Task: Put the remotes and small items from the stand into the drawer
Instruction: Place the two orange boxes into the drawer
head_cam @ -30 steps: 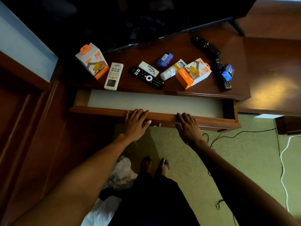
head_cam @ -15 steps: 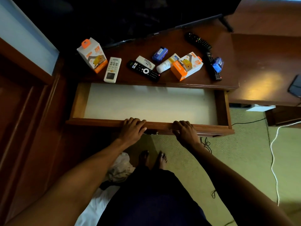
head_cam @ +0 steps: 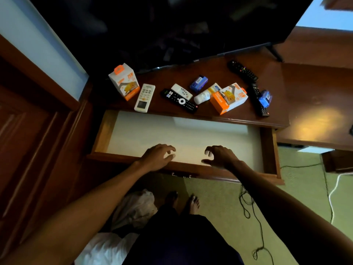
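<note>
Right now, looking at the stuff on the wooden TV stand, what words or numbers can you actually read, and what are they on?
"CHARGER": orange end face of the lying orange-and-white carton, under a shorter word I cannot make out.
"25": top corner of the same carton; probably a wattage, blurred.
Upright orange-and-white carton: print too blurred.
White remote with a small screen, black remotes, blue packets, white tube: labels too small to read.

white-lined drawer — black remote, orange-white box
</note>
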`<state>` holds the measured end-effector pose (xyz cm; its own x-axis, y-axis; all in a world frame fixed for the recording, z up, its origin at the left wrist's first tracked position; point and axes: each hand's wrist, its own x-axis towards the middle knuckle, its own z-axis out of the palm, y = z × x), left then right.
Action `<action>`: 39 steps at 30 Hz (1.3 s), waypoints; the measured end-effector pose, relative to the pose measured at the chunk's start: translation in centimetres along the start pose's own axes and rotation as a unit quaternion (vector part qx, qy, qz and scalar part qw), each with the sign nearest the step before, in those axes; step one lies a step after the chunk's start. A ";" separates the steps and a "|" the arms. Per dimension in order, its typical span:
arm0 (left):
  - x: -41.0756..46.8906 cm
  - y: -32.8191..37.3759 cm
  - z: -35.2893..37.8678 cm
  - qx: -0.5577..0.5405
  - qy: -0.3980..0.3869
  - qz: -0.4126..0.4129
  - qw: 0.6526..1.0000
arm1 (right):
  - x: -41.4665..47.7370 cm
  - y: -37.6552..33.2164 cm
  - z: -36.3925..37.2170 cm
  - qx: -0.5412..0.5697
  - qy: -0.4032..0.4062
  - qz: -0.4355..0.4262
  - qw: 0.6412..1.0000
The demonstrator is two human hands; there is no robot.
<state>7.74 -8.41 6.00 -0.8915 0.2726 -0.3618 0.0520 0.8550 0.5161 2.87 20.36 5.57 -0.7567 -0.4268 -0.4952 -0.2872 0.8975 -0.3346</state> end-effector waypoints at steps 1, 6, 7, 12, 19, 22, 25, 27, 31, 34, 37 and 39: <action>0.2 -0.2 -1.4 -0.009 0.060 0.003 0.998 | 1.0 -0.6 -0.9 0.010 0.025 -0.014 1.000; 2.2 -2.5 -9.7 -0.050 0.378 -0.025 0.924 | 6.0 -5.4 -5.8 0.069 0.144 -0.077 0.984; 2.9 -3.5 -11.4 -0.059 0.422 -0.038 0.904 | 6.9 -6.3 -6.6 0.082 0.164 -0.089 0.979; 6.7 -8.2 -17.6 -0.070 0.504 -0.135 0.850 | 11.2 -10.6 -9.6 0.128 0.212 -0.097 0.964; 10.6 -12.9 -19.2 -0.156 0.417 -0.110 0.888 | 16.0 -14.6 -10.9 0.180 0.219 -0.075 0.956; 10.6 -12.4 -19.9 -0.134 0.423 -0.089 0.892 | 16.4 -14.8 -11.5 0.181 0.228 -0.070 0.954; 10.7 -9.8 -21.2 -0.078 0.422 -0.005 0.903 | 15.8 -13.1 -12.6 0.187 0.277 -0.029 0.942; 11.5 -7.5 -22.2 -0.044 0.416 0.051 0.907 | 15.3 -10.8 -13.5 0.186 0.333 0.030 0.924; 14.9 -2.0 -22.0 -0.137 0.379 0.120 0.907 | 13.2 -4.8 -15.0 0.222 0.403 0.167 0.872; 17.6 2.0 -20.6 -0.202 0.335 0.144 0.909 | 11.5 0.0 -14.9 0.227 0.415 0.243 0.847; 20.1 5.2 -19.0 -0.206 0.294 0.165 0.919 | 11.0 4.1 -14.5 0.250 0.390 0.289 0.838; 21.4 7.0 -17.8 -0.213 0.265 0.169 0.925 | 11.0 5.9 -14.4 0.275 0.362 0.307 0.836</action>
<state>-18.95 -4.45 15.65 -0.9582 0.1403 0.2492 0.2860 0.4787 0.8301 -15.59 22.59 9.65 -0.8768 0.4534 -0.1600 0.4485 0.6514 -0.6120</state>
